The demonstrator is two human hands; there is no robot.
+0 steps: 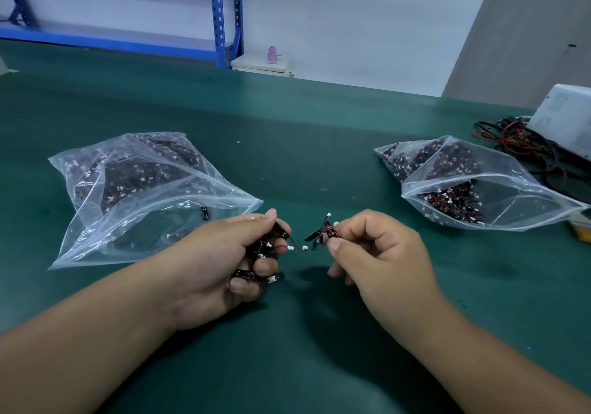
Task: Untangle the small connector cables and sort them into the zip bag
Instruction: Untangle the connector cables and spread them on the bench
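My left hand (224, 263) grips a tangled bunch of small connector cables (265, 253), black parts with red wires and white plugs. My right hand (380, 253) pinches a smaller cluster of cables (321, 233) between thumb and forefinger, just right of the bunch. A thin red wire with white plugs (295, 248) hangs between the two hands. A clear zip bag (144, 199) holding many cables lies to the left, its mouth toward my left hand. A second zip bag (479, 183) with cables lies open to the right.
The work surface is a green mat (287, 145). A white device (566, 119) with a heap of red and black wires (518, 145) sits at the far right. A blue shelf rack (224, 13) stands behind the table.
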